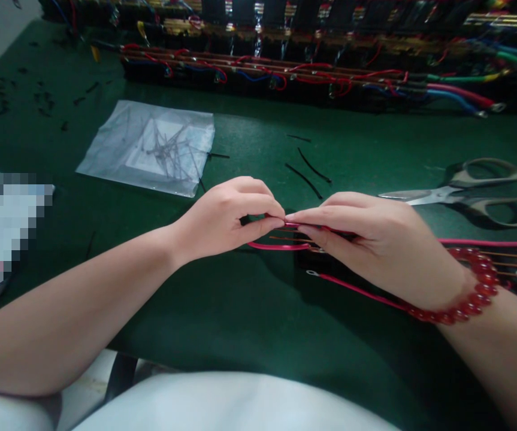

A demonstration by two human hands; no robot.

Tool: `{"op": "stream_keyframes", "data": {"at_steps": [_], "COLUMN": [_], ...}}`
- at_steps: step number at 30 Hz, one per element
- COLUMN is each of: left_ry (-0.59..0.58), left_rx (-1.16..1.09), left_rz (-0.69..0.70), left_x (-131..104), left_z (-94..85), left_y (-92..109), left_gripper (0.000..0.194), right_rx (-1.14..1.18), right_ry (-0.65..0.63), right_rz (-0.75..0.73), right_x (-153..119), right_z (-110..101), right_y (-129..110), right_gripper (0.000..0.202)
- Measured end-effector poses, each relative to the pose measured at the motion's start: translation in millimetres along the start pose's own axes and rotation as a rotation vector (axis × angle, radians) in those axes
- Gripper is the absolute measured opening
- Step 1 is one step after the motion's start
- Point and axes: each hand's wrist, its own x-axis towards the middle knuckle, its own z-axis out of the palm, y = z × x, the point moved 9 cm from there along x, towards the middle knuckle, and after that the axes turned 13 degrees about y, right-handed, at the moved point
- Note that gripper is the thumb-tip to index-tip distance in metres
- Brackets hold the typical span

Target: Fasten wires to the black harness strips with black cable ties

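My left hand [244, 212] is closed, its thumb and index finger pinched on a red wire [280, 246] that loops below the fingertips. Close against it, my right hand [366, 230] pinches the same wire between thumb and straightened fingers; the exact grip point is partly hidden. Beneath the right hand lies a dark wiring assembly [516, 272] with thin copper-coloured rods. A second red wire with a ring terminal [312, 273] extends out from under that hand. To the right, another stretch of red wire [501, 243] runs off the frame edge.
Scissors [447, 194] lie open beyond my right hand. A clear plastic bag [150, 146] holds several thin ties, with loose black ties [314, 166] beside it. Along the back stand long wired assemblies [267, 69]. Small dark scraps [42, 102] litter the green table [222, 311] at left.
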Motion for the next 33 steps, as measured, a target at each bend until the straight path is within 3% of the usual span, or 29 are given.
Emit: {"op": "stream_keyframes", "data": {"at_steps": [30,33], "left_ry": [0.021,-0.030], "left_rx": [0.007,-0.017], "left_rz": [-0.006,-0.060], "left_x": [0.2,-1.4], "left_z": [-2.0,3.0], "left_y": [-0.3,-5.6], "left_gripper": [0.015,0.031], "right_rx": [0.103,0.098], "right_ry": [0.022,0.016], "right_rz": [0.080,0.086], "right_x": [2.5,2.6], "right_z": [-1.5,-1.8], "right_y": [4.6,4.5], "right_gripper": [0.028,0.027]}}
